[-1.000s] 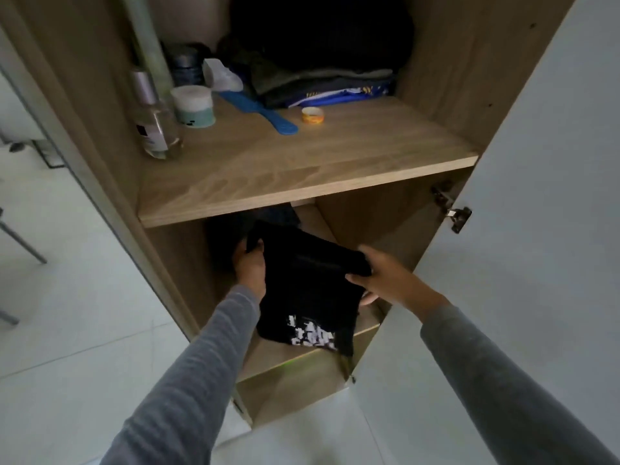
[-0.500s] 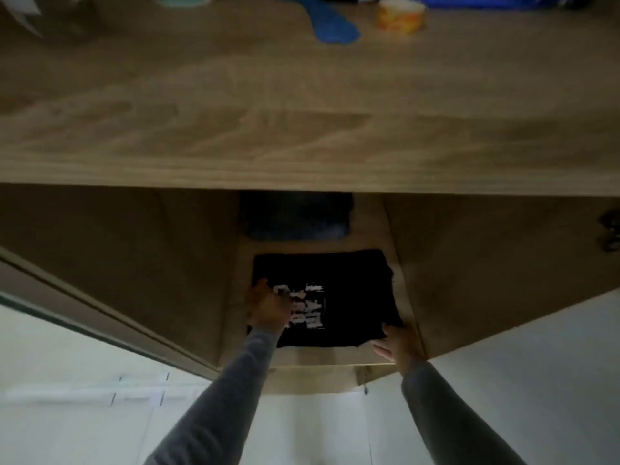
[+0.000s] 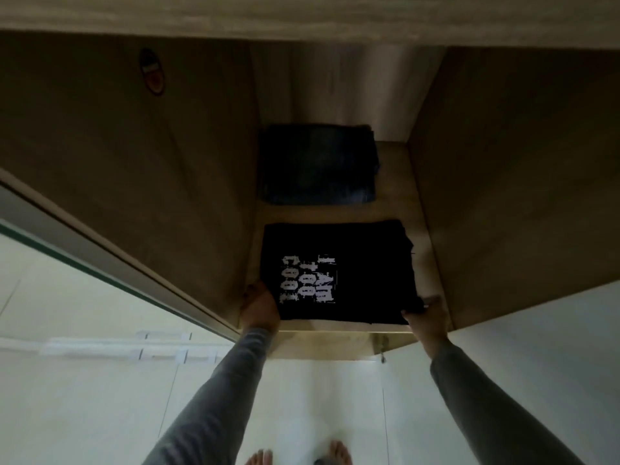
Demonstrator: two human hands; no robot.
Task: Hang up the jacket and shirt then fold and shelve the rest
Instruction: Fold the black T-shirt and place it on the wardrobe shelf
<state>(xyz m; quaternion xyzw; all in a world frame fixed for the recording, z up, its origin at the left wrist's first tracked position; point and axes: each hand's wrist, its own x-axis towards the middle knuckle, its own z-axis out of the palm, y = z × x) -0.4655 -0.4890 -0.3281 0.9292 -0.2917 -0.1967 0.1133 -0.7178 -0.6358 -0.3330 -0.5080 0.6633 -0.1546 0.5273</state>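
A folded black T-shirt (image 3: 362,270) with white lettering lies flat on the lower wardrobe shelf (image 3: 419,209), near its front edge. My left hand (image 3: 260,305) rests at the shirt's front left corner, fingers against its edge. My right hand (image 3: 427,315) pinches the shirt's front right corner. Behind the shirt, deeper on the same shelf, lies a folded dark blue garment (image 3: 318,164).
The upper shelf's front edge (image 3: 302,15) spans the top of the view. Wooden side walls (image 3: 134,162) close the compartment left and right. A round sticker (image 3: 152,72) sits on the left wall. White tiled floor (image 3: 100,380) and bare feet (image 3: 337,453) are below.
The black T-shirt went from held in the air to lying flat on the lower shelf. My head dropped lower, so the upper shelf's items left view. Both hands slid to the shirt's front corners.
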